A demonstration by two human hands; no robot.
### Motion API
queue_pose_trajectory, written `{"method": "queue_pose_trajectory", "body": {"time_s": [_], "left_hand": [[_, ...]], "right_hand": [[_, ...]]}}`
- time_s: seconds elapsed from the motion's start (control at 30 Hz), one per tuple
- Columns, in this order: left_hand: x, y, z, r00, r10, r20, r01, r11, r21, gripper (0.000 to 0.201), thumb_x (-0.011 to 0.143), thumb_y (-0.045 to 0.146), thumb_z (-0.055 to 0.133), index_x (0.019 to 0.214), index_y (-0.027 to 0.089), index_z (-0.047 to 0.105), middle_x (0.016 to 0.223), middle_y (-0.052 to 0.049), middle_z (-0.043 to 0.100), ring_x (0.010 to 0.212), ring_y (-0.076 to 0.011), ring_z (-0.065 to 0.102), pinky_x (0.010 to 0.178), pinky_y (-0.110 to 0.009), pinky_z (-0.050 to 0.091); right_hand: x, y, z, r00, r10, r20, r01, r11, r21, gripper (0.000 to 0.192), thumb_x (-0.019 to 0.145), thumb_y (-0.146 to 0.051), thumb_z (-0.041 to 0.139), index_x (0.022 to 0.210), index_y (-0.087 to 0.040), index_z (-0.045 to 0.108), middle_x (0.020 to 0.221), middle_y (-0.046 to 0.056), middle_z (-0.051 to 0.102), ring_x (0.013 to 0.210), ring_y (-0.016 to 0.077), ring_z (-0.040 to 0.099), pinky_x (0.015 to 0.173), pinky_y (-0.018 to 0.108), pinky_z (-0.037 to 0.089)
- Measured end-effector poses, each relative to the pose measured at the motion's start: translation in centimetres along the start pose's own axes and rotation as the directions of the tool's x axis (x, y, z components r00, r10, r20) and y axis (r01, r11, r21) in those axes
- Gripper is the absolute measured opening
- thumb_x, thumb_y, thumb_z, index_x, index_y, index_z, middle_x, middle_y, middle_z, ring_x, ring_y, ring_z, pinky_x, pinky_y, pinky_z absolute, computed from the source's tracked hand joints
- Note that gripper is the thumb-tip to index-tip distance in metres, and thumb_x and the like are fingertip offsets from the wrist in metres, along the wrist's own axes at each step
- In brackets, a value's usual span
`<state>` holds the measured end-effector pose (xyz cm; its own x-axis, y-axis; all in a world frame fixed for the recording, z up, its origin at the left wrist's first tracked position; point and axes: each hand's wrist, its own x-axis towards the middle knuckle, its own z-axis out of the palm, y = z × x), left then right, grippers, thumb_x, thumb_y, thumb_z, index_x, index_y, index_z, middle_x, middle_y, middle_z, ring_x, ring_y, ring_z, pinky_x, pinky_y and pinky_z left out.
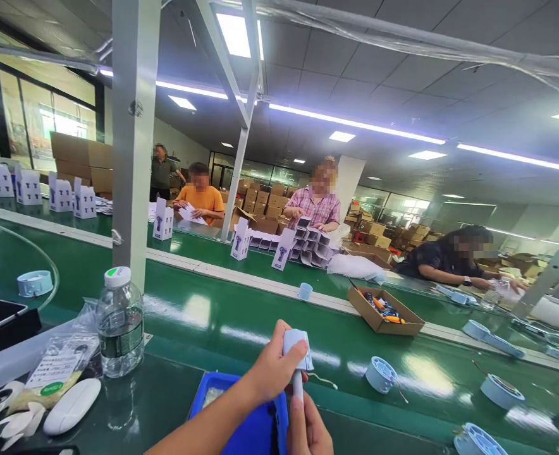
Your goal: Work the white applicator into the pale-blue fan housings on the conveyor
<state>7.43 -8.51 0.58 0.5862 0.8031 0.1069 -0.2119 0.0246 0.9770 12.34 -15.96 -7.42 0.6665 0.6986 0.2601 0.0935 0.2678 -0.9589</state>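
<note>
Over the near edge of the green belt, my left hand point(279, 360) grips a light blue fan part point(296, 344), thumb pressed on its face. A pale stem point(298, 384) runs down from the part, and my right hand point(307, 424) is closed around it, its fingers partly hidden. From the part's right side a thin white wire point(324, 382) with a small connector sticks out. Below my hands stands a blue bin point(241, 424), partly covered by my left forearm.
Light blue round fan housings point(380, 375) lie along the belt point(179, 322). A carton of tools point(393, 327) stands beyond. To my left are a water bottle point(121, 325), a white oval case point(72, 406) and a metal post point(132, 151). Several people work across the belt near white boxes point(284, 248).
</note>
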Motion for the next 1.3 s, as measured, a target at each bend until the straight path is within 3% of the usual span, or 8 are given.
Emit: {"method": "queue_pose_trajectory", "body": {"time_s": [0.2, 0.3, 0.37, 0.57, 0.83, 1.0, 1.17, 1.3], "left_hand": [[1.1, 2.8, -4.4, 0.992, 0.07, -0.105, -0.071, 0.997, -0.011, 0.04, 0.07, 0.05, 0.06, 0.083, 0.021, 0.036, 0.072, 0.001, 0.056, 0.064, -0.0179, 0.062, 0.053, -0.03, 0.05], [1.8, 3.2, -8.2, 0.93, 0.153, -0.335, -0.042, 0.948, 0.315, 0.048, 0.064, 0.052, 0.064, 0.088, 0.023, 0.034, 0.079, -0.001, 0.055, 0.066, -0.0177, 0.06, 0.052, -0.028, 0.046], [2.1, 2.8, -10.4, 0.888, 0.218, -0.405, 0.063, 0.814, 0.577, 0.058, 0.057, 0.052, 0.069, 0.095, 0.023, 0.037, 0.079, -0.001, 0.055, 0.062, -0.0174, 0.057, 0.054, -0.028, 0.043], [2.5, -1.0, -13.1, 0.949, 0.184, -0.256, 0.155, 0.433, 0.888, 0.036, 0.061, 0.03, 0.066, 0.096, 0.024, 0.06, 0.098, -0.007, 0.058, 0.098, -0.0279, 0.051, 0.082, -0.036, 0.038], [2.9, -0.6, -12.6, 0.962, 0.252, -0.105, -0.032, 0.486, 0.873, 0.023, 0.074, 0.025, 0.051, 0.09, 0.023, 0.067, 0.11, -0.006, 0.06, 0.108, -0.0241, 0.049, 0.097, -0.036, 0.032], [2.8, 1.5, -15.3, 0.861, 0.39, -0.327, 0.129, 0.454, 0.881, 0.023, 0.076, 0.029, 0.048, 0.089, 0.02, 0.065, 0.106, -0.009, 0.053, 0.103, -0.024, 0.05, 0.095, -0.035, 0.037], [1.5, 2.2, -17.9, 0.737, 0.257, -0.625, 0.511, 0.392, 0.765, 0.034, 0.073, 0.03, 0.05, 0.102, 0.015, 0.06, 0.118, -0.017, 0.04, 0.106, -0.0341, 0.049, 0.089, -0.043, 0.04], [0.6, 2.2, -18.8, 0.546, 0.164, -0.821, 0.751, 0.338, 0.567, 0.043, 0.074, 0.028, 0.047, 0.112, 0.011, 0.054, 0.123, -0.023, 0.035, 0.109, -0.0398, 0.046, 0.078, -0.046, 0.044]], "right_hand": [[0.0, -0.1, -0.5, 0.995, -0.055, 0.078, 0.06, 0.996, -0.069, 0.052, 0.075, -0.055, 0.057, 0.108, -0.015, 0.062, 0.051, -0.003, 0.056, 0.043, 0.0127, 0.047, 0.042, 0.021, 0.036], [-0.2, 0.0, -0.2, 0.993, -0.026, 0.113, 0.033, 0.997, -0.064, 0.044, 0.08, -0.053, 0.051, 0.102, -0.016, 0.058, 0.045, -0.008, 0.041, 0.039, 0.0103, 0.036, 0.04, 0.021, 0.028], [-0.3, -0.1, 0.0, 0.993, -0.029, 0.118, 0.039, 0.996, -0.079, 0.036, 0.081, -0.051, 0.05, 0.092, -0.018, 0.057, 0.046, -0.009, 0.037, 0.04, 0.0093, 0.032, 0.04, 0.02, 0.026], [-0.7, -0.4, 0.7, 0.981, -0.048, 0.189, 0.06, 0.997, -0.054, 0.027, 0.075, -0.046, 0.062, 0.078, -0.019, 0.06, 0.063, -0.002, 0.057, 0.053, 0.0128, 0.053, 0.049, 0.021, 0.042], [-1.6, 0.8, 1.2, 0.96, 0.048, 0.275, -0.056, 0.998, 0.021, 0.032, 0.078, -0.051, 0.058, 0.083, -0.019, 0.057, 0.06, -0.003, 0.056, 0.051, 0.0124, 0.052, 0.048, 0.021, 0.043], [-1.6, 0.9, 1.1, 0.953, 0.063, 0.297, -0.071, 0.997, 0.016, 0.032, 0.078, -0.05, 0.058, 0.083, -0.019, 0.057, 0.06, -0.002, 0.058, 0.052, 0.0128, 0.054, 0.049, 0.021, 0.043], [-1.7, 0.9, 1.1, 0.95, 0.065, 0.306, -0.071, 0.997, 0.009, 0.032, 0.078, -0.051, 0.057, 0.083, -0.02, 0.056, 0.061, -0.002, 0.058, 0.052, 0.0136, 0.054, 0.05, 0.022, 0.043], [-1.6, 1.0, 1.0, 0.944, 0.045, 0.327, -0.037, 0.999, -0.029, 0.03, 0.079, -0.05, 0.057, 0.081, -0.02, 0.056, 0.06, -0.003, 0.055, 0.051, 0.0126, 0.052, 0.049, 0.021, 0.041]]}}
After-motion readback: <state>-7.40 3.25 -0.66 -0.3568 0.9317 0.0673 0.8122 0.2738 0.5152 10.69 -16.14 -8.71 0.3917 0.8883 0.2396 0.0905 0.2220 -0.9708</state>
